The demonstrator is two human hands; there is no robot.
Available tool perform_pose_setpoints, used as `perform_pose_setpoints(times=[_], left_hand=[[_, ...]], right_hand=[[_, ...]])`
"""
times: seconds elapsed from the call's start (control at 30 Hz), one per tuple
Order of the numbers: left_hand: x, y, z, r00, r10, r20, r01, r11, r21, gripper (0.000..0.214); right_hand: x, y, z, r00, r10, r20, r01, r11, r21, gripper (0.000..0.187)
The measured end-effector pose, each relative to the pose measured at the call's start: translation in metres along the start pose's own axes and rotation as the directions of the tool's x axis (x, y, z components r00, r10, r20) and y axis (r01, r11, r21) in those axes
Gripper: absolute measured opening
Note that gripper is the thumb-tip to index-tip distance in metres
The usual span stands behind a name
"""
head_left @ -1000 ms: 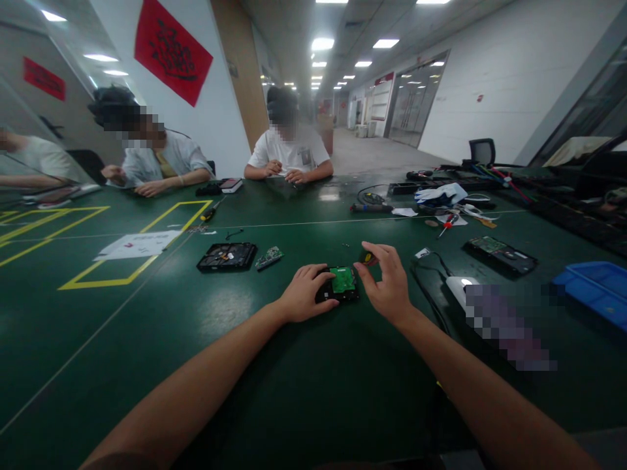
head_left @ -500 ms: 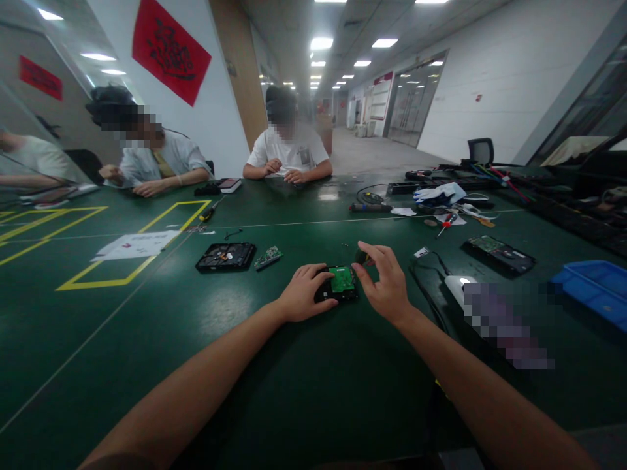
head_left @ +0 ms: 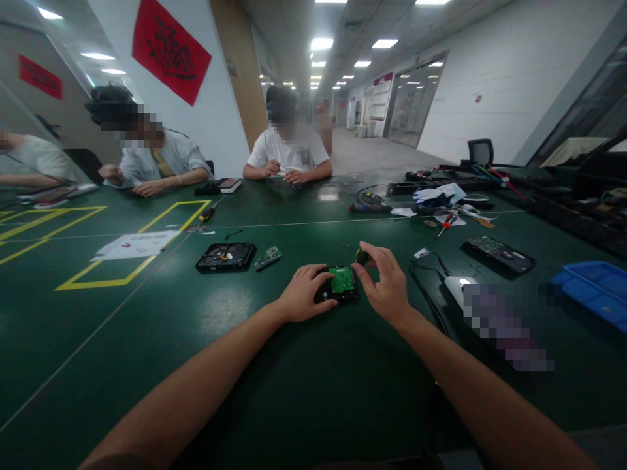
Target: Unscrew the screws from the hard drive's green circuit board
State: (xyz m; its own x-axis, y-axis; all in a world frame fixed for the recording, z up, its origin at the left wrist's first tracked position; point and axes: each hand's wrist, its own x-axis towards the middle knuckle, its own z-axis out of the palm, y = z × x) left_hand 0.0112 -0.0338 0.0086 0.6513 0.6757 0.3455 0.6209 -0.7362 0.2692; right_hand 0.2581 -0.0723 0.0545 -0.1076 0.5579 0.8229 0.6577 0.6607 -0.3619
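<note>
Lying on the green table in front of me is a black hard drive, a green circuit board on its upper face. Across its left end rests my left hand, thumb along the near edge and fingers over the far edge, gripping it. My right hand is just right of the drive and pinches the dark, yellow-marked handle of a screwdriver between thumb and fingers. I cannot make out its shaft or tip. Some tiny screws lie beyond the drive.
Left of the drive are an opened drive case and a loose circuit board. To the right lie another drive, a white device with a cable and a blue bin. Tools and a glove clutter the back right. Several people sit opposite.
The screwdriver handle has turned slightly in my right hand's fingers, with its yellow marking now showing on the left. My left hand and the hard drive stay put.
</note>
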Motion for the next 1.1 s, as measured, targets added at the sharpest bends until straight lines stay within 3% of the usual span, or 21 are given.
perform_pose_setpoints(times=[0.23, 0.87, 1.1], left_hand=[[0.0004, -0.0023, 0.0021, 1.0, 0.003, -0.004, -0.003, 1.0, -0.014, 0.07], [0.0001, -0.0006, 0.0004, 1.0, -0.002, -0.001, 0.002, 1.0, -0.008, 0.07], [0.0001, 0.0002, -0.0012, 1.0, -0.002, 0.002, 0.002, 1.0, -0.017, 0.069]], right_hand=[[-0.0021, -0.0024, 0.002, 0.999, -0.003, 0.046, 0.002, 1.0, 0.015, 0.051], [0.0015, 0.001, -0.0001, 0.999, -0.009, -0.035, 0.009, 1.0, 0.015, 0.047], [-0.0015, 0.0054, -0.0012, 1.0, 0.021, 0.005, -0.021, 1.0, 0.017, 0.049]])
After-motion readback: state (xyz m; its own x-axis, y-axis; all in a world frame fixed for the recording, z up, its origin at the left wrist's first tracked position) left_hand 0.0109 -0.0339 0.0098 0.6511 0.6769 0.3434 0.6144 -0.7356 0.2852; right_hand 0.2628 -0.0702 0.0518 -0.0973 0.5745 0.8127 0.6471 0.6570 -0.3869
